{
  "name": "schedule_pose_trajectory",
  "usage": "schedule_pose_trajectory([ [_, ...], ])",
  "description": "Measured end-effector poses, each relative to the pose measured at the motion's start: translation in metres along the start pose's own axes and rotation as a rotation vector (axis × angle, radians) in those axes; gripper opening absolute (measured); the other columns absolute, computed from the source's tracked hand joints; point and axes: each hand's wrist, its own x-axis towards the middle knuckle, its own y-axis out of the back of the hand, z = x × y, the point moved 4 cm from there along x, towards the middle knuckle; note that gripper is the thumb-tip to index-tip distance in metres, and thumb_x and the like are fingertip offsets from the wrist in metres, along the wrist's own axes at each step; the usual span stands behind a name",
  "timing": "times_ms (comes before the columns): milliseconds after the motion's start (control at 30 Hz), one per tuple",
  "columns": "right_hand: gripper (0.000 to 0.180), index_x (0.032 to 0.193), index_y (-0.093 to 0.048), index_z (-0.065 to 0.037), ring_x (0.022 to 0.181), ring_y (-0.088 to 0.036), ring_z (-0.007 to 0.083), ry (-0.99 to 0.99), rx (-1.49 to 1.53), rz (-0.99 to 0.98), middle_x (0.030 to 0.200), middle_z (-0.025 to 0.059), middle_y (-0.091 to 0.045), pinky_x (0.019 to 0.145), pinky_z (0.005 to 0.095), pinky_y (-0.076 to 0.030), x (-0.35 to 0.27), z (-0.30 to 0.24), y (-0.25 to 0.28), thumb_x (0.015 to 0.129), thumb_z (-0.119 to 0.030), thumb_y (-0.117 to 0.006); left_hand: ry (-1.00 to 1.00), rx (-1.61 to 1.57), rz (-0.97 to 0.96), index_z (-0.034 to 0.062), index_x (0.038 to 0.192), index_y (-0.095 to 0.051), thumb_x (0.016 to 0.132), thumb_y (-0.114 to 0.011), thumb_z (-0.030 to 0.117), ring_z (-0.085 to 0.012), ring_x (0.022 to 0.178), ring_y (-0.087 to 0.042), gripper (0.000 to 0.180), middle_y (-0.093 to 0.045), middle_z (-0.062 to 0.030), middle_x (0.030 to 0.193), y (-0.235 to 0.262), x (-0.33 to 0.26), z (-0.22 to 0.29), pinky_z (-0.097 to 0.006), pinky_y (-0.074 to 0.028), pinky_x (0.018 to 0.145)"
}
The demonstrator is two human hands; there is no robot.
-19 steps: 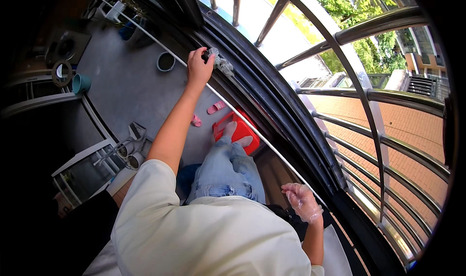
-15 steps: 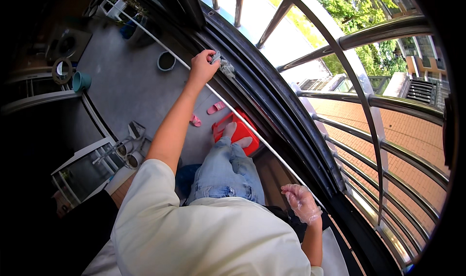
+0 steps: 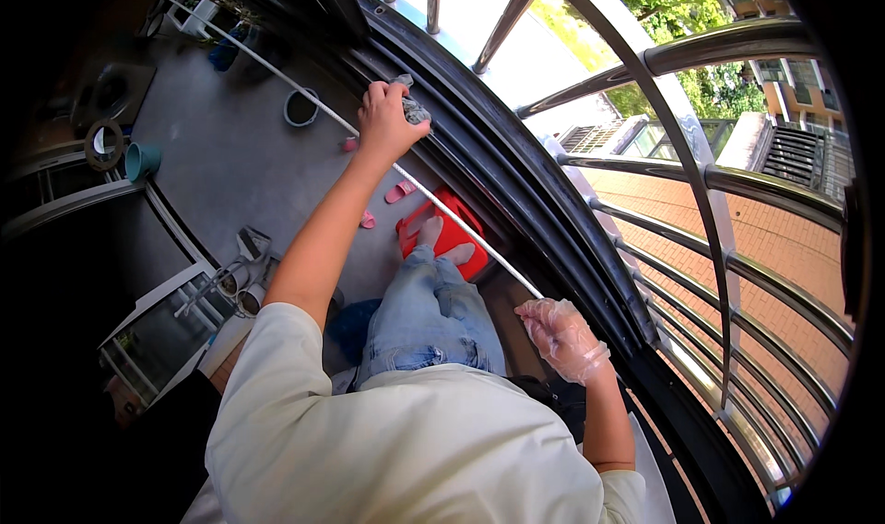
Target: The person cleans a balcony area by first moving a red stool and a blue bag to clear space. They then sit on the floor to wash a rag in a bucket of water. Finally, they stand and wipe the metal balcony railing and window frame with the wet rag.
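My bare left hand (image 3: 385, 128) is closed round a crumpled grey cloth (image 3: 415, 111), which lies against the black window frame (image 3: 516, 174). My right hand (image 3: 560, 338) wears a clear plastic glove (image 3: 581, 363). Its fingers are curled in, and whatever they may hold is hidden. A white cord (image 3: 442, 206) runs slantwise past my left wrist down to my right hand, which covers its lower part; I cannot tell whether that hand touches it. Below, my feet (image 3: 442, 243) stand on a red plastic stool (image 3: 473, 264).
Metal guard bars (image 3: 678, 128) curve along the right, outside the window frame. Pink slippers (image 3: 400, 191) and a dark bucket (image 3: 300, 107) are on the grey floor (image 3: 221, 146). A teal bucket (image 3: 142, 160) stands farther left, and a glass-sided cabinet (image 3: 161, 335) is at the lower left.
My right hand has moved up and left, nearer the middle of the cord. My left hand has turned on the cloth, its fingers now pointing up the frame. The view has shifted slightly.
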Motion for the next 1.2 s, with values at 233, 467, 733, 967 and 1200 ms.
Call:
schedule_pose_trajectory([
  [233, 0.018, 0.098, -0.06, 0.001, 0.08, -0.058, 0.0321, 0.016, 0.034, -0.061, 0.088, 0.0175, -0.06, 0.072, 0.0354, -0.047, -0.001, 0.009, -0.013, 0.083, -0.002, -0.051, -0.07, -0.017, 0.001, 0.0039, 0.092, -0.05, 0.056, -0.071, 0.019, -0.0343, 0.095, -0.045, 0.044, -0.045, -0.0166, 0.096, -0.014, 0.006, 0.003, -0.04, -0.04, 0.085],
  [467, 0.021, 0.098, -0.06, 0.0, 0.088, -0.055, 0.0354, -0.105, 0.091, -0.047, 0.093, 0.0194, -0.059, 0.076, 0.0379, -0.046, -0.023, 0.022, -0.016, 0.081, -0.002, -0.05, -0.126, -0.043, -0.049, 0.0005, 0.09, -0.053, 0.062, -0.069, 0.017, -0.0355, 0.087, -0.05, 0.036, -0.048, -0.0191, 0.093, -0.01, 0.011, 0.001, -0.039, -0.043, 0.079],
  [733, 0.022, 0.101, -0.06, -0.001, 0.091, -0.055, 0.0345, -0.191, 0.149, 0.047, 0.093, 0.0199, -0.06, 0.079, 0.0372, -0.046, -0.058, 0.043, -0.024, 0.083, -0.005, -0.05, -0.175, 0.029, -0.021, 0.002, 0.09, -0.057, 0.065, -0.069, 0.02, -0.0341, 0.089, -0.054, 0.033, -0.055, -0.0173, 0.091, -0.011, 0.023, -0.012, -0.04, -0.043, 0.081],
  [967, 0.021, 0.101, -0.06, -0.001, 0.084, -0.055, 0.0318, -0.144, 0.144, 0.035, 0.091, 0.0175, -0.059, 0.074, 0.0359, -0.046, -0.061, 0.041, -0.031, 0.083, -0.003, -0.049, -0.188, 0.095, -0.116, 0.002, 0.084, -0.055, 0.063, -0.067, 0.023, -0.0353, 0.084, -0.053, 0.031, -0.055, -0.0178, 0.085, -0.013, 0.035, -0.017, -0.04, -0.044, 0.077],
  [1200, 0.019, 0.099, -0.06, 0.001, 0.078, -0.056, 0.0298, -0.163, 0.161, 0.048, 0.086, 0.0164, -0.059, 0.07, 0.0347, -0.046, -0.053, 0.038, -0.032, 0.084, -0.002, -0.049, -0.291, 0.059, -0.293, 0.0057, 0.082, -0.056, 0.064, -0.075, 0.024, -0.0324, 0.082, -0.053, 0.032, -0.052, -0.0146, 0.086, 0.003, 0.041, -0.01, -0.037, -0.044, 0.073],
])
